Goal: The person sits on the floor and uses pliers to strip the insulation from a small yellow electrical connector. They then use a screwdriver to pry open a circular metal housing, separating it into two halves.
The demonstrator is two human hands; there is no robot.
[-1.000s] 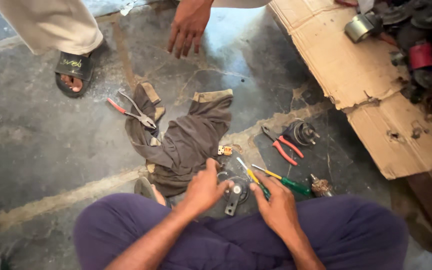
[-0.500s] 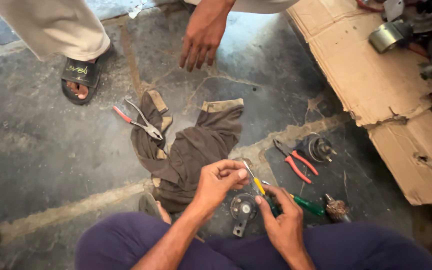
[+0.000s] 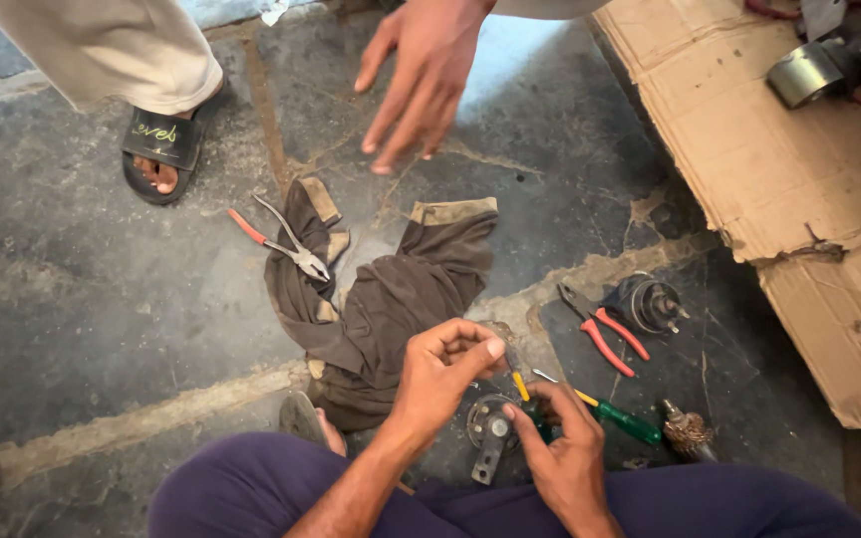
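Both hands (image 3: 505, 403) pinching small metal part (image 3: 490, 430)

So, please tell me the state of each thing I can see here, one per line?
Left hand: raised, fingertips pinched together.
Right hand: resting on the round metal part.
Needle-nose pliers: open, lying on the cloth.
Red pliers: closed, on the floor.
Green screwdriver: lying flat.
Cardboard: torn, flattened.

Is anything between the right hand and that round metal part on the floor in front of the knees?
No. The right hand already rests at the round metal part, fingertips at its rim. The left hand hovers just above, pinching something too small to tell. A yellow screwdriver lies beside the part, not across it.
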